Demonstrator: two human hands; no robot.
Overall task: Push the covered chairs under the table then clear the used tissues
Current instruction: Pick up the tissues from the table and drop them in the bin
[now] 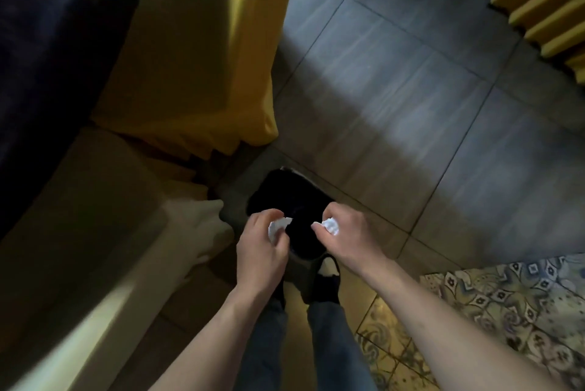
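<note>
Crumpling white papery tissues [330, 226] overhead.

Gripping crumpled white tissue wads [330, 226].

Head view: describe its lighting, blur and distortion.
Head view: dim, with a pale light band across the floor tiles; the dark bin shows no detail; white tissues in both hands look nearly blown out; slight softness overall; wide-angle bending curves the edges.

Crumpled white paper tissues [278, 227], yellow cloth chair cover [196, 58], smooth grey floor tiles [395, 74]
</note>
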